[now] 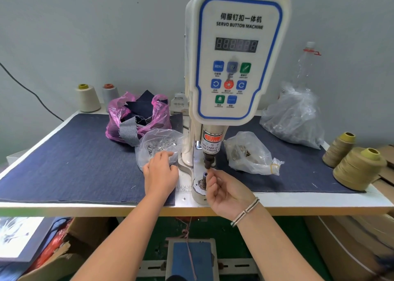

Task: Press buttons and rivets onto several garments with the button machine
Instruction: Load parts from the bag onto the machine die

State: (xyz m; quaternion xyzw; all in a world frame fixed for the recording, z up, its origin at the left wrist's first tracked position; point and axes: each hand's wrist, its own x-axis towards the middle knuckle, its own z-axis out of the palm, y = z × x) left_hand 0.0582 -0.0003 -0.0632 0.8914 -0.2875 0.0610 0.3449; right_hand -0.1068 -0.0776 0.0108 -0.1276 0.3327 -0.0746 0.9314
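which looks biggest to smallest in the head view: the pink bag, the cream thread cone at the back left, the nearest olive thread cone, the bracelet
1. pink bag
2. nearest olive thread cone
3. cream thread cone, though it stands farther back, so its true size against the olive one is unsure
4. bracelet

Two bare arms, reaching up and forward from the bottom edge, side by side. Left hand (161,175) palm down, back of the hand up, fingers (165,154) bent a little and stretched ahead, tips touching thin clear plastic. Right hand (226,192) turned on its side, thumb side up, fingers curled in with tips pinched close together; too small to tell what sits between them. Thin silver bangle (245,212) round the right wrist. Hands near each other, not touching.
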